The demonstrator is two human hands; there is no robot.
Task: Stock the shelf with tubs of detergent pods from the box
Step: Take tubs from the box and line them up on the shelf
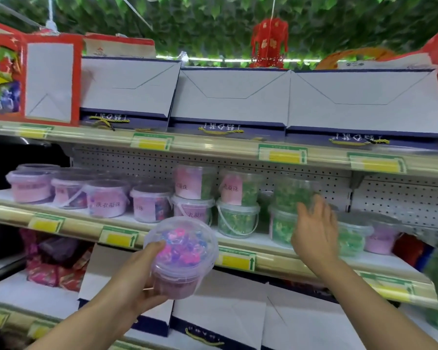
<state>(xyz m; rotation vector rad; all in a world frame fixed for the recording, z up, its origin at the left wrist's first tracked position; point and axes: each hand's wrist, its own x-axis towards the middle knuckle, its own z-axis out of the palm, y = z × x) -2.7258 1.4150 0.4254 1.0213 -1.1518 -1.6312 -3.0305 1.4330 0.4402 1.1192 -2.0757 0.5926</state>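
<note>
Down in front of the middle shelf [276,265], left hand [147,281] is wrapped around a clear tub [181,256] of pink and purple pods, held just off the shelf edge. Right hand [314,231] is up with fingers spread loose, gripping nothing, right by the stacked green tubs [238,205]. Pink tubs [106,198] line the left side.

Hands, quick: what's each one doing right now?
Left hand: holding a tub of pink and purple pods.
Right hand: open, holding nothing, fingers spread by the stacked green tubs.
</note>
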